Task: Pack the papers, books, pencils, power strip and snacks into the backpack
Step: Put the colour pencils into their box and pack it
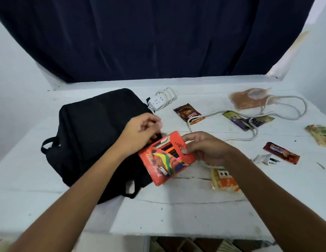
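A black backpack (96, 131) lies flat on the white table (176, 215), left of centre. Over its right edge I hold an orange box of coloured pencils (164, 164), tilted, with its flap open. My right hand (204, 148) pinches the box's flap and upper right side. My left hand (140, 131) is at the box's top left corner, where the backpack's edge is, with fingers curled; what they grip is hidden. A white power strip (156, 102) sits behind the backpack, its cable (278, 104) looping across the table to the plug (262, 158).
Snack packets lie to the right: a brown one (189, 113), a purple one (247, 120), a clear bag with orange contents (249, 99), a red bar (281, 155), a green-yellow pack (320, 135) and a yellow pack (224, 180) under my right wrist. A dark curtain hangs behind.
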